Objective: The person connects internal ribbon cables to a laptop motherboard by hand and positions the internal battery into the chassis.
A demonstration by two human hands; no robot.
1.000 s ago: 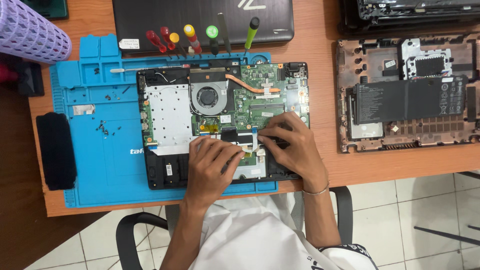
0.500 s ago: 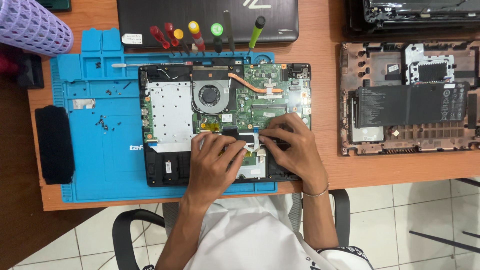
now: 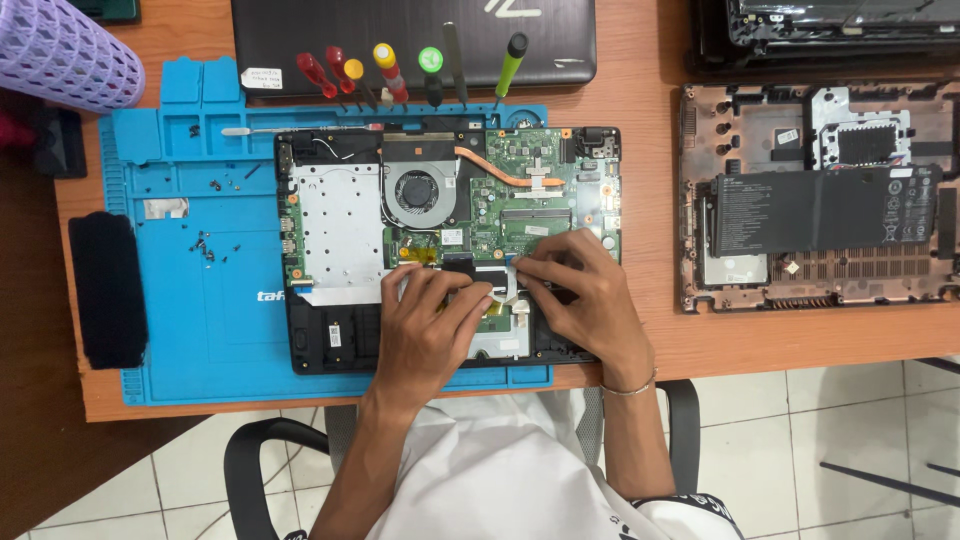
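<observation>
- Head view: an opened laptop (image 3: 450, 250) lies with its bottom cover off on a blue work mat (image 3: 200, 300), which sits on the wooden table (image 3: 650, 340).
- The left hand (image 3: 425, 325) rests palm down on the lower middle of the laptop, fingers bent, tips pressing beside a flat ribbon cable (image 3: 495, 280); whether it pinches anything I cannot tell.
- The right hand (image 3: 580, 295) lies just beside it, fingers curled, tips meeting at the same cable near the green mainboard (image 3: 530, 200); its grip is hidden.
- The round fan (image 3: 418, 192) and a copper heat pipe (image 3: 500, 172) sit above the hands, a silver plate (image 3: 335, 230) to the left.
- A row of screwdrivers (image 3: 385, 75) with coloured handles lies along the mat's top edge, against a closed dark laptop (image 3: 410, 30).
- Small screws (image 3: 205, 245) are scattered on the mat; a black pad (image 3: 105, 290) lies at its left edge.
- A laptop bottom shell (image 3: 810, 200) with a black battery lies well apart on the right.
</observation>
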